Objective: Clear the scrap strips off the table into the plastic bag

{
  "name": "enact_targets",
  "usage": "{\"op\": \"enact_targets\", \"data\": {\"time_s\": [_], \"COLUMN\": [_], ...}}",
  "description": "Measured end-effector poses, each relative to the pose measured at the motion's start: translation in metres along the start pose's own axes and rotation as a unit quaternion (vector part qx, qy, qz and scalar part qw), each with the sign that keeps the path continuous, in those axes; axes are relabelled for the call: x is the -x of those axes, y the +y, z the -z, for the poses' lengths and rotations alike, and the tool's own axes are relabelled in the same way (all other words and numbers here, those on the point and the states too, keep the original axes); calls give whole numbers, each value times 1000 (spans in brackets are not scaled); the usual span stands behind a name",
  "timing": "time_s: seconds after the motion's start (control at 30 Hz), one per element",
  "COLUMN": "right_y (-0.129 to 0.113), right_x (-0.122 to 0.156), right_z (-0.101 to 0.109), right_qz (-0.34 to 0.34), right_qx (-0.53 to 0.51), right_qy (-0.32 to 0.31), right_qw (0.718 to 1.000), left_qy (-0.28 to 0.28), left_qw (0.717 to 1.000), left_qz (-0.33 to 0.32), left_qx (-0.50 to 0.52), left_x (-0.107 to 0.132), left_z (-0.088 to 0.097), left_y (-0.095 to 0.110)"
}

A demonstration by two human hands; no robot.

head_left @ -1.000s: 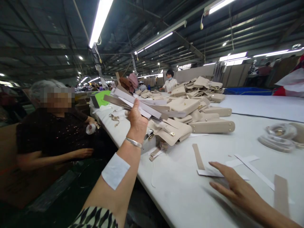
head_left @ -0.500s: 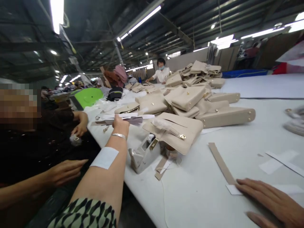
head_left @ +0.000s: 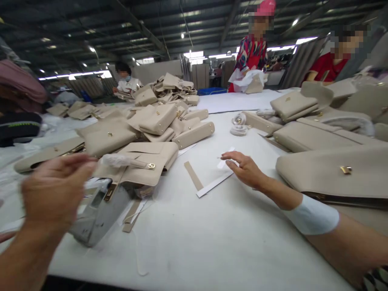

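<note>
My left hand (head_left: pixel 54 190) hovers low at the left, blurred by motion, its fingers loosely apart with nothing visible in them. It is just above a grey tape dispenser (head_left: pixel 97 214) and next to a beige bag with a gold clasp (head_left: pixel 142 163). My right hand (head_left: pixel 245 167) lies flat and open on the white table (head_left: pixel 194 242), its fingertips on a small white paper strip (head_left: pixel 226 161). A longer white strip (head_left: pixel 215 184) and a brown strip (head_left: pixel 194 176) lie just left of that hand.
A heap of beige bags (head_left: pixel 163 117) covers the middle and left of the table. More bags (head_left: pixel 333 173) lie at the right, and coiled straps (head_left: pixel 238 125) lie further back. Two people in red (head_left: pixel 254 52) work across the table, and another person (head_left: pixel 125 83) stands far back.
The view has swung right. My left hand let go of the stack of strips it held up and drew back empty. My right hand reached forward onto the white strip.
</note>
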State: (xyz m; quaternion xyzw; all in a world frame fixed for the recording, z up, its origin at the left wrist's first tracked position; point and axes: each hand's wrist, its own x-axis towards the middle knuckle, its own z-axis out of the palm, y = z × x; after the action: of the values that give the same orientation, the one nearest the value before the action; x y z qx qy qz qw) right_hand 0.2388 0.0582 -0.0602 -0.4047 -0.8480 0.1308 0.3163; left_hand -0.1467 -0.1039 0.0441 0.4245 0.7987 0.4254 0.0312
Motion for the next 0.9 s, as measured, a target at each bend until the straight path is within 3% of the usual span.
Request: {"op": "enact_targets", "data": {"time_s": [0.03, 0.1, 0.13, 0.23, 0.33, 0.47, 0.6, 0.77, 0.9], "right_y": [10, 26, 32, 36, 29, 23, 26, 27, 25], "right_x": [-3, -5, -4, 5, 10, 7, 7, 11, 13], "right_z": [4, 8, 7, -2, -8, -7, -8, -14, -18], "right_qz": [-40, -99, -115, -121, -106, -107, -105, -64, -76], "right_qx": [32, 100, 124, 136, 112, 41, -3, -37, -39], "right_qy": [2, -27, -46, -70, -57, -29, -35, -48, -65], "right_qw": [999, 990, 984, 981, 986, 993, 994, 996, 994], "left_qy": [-52, -262, -309, -313, -283, -295, -317, -267, -256], "left_qw": [997, 954, 932, 907, 906, 904, 905, 918, 925], "left_qz": [-57, -127, -134, -83, -8, 20, -19, -77, -52], "left_qx": [-2, -71, -131, -268, -313, -309, -282, -283, -275], "left_x": [19, 54, 68, 84, 71, 41, 14, -25, -48], "left_z": [-19, -65, -89, -155, -199, -225, -236, -259, -282], "left_y": [20, 55, 67, 84, 83, 80, 81, 83, 80]}}
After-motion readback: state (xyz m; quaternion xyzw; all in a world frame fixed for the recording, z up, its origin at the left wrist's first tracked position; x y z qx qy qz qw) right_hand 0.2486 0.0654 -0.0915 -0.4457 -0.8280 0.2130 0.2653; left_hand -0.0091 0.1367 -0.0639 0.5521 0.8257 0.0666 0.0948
